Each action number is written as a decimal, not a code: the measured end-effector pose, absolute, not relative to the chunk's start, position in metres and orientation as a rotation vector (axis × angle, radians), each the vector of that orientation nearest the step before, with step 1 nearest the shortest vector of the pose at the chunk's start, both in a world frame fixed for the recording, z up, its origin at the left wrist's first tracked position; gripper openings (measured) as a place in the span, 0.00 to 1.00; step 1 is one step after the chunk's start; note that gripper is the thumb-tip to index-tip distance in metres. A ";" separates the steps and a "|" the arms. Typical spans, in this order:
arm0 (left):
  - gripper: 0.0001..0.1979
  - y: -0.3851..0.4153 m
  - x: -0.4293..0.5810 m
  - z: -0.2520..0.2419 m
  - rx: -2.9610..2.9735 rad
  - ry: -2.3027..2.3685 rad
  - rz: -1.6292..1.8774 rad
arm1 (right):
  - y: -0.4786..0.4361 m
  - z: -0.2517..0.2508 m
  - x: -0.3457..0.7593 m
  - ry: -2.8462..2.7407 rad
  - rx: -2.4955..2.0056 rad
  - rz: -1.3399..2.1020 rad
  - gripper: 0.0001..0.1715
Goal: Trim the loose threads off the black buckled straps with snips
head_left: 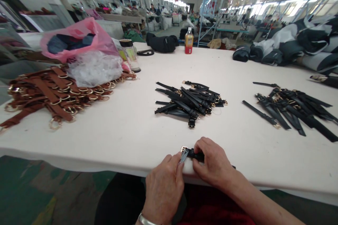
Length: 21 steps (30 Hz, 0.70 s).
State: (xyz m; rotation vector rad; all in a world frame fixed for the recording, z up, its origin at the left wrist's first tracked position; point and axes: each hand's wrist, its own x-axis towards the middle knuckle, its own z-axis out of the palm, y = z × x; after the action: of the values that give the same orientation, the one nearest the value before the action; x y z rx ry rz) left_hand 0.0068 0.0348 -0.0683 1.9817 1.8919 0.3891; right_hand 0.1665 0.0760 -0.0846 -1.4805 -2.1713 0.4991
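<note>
Near the front edge of the table, my right hand (212,161) is closed on a short black strap (190,153), fingers pinched behind its buckle end. The strap's gold buckle (184,149) points left, and its tail shows past my wrist. My left hand (166,179) is closed on small metal thread snips (184,156), whose blades touch or nearly touch the strap beside the buckle. Most of the snips are hidden by my fingers. Ahead of both hands lies a pile of black buckled straps (190,102).
Another black strap pile (290,107) lies right. Brown straps with rings (60,93) are heaped left, under clear plastic (95,68) and near a pink bag (100,38). A jar (130,56) and a drink bottle (189,42) stand behind. Dark rolls (287,47) fill the back right.
</note>
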 end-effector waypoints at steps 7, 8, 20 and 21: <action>0.15 0.038 0.007 -0.067 2.023 1.900 0.354 | 0.071 -0.088 0.163 -2.171 -1.485 0.371 0.11; 0.15 0.038 0.007 -0.067 2.035 1.899 0.341 | 0.070 -0.089 0.164 -2.167 -1.464 0.379 0.10; 0.14 0.038 0.008 -0.063 2.103 1.900 0.289 | 0.076 -0.093 0.176 -2.112 -1.326 0.540 0.05; 0.14 0.038 0.008 -0.063 2.105 1.900 0.288 | 0.076 -0.092 0.176 -2.102 -1.323 0.551 0.05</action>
State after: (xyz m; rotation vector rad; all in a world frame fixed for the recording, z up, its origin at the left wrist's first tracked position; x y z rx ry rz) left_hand 0.0080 0.0384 -0.0630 2.1053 1.9003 0.2880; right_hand 0.1758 0.0757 -0.0925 -1.3231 -2.1018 0.5515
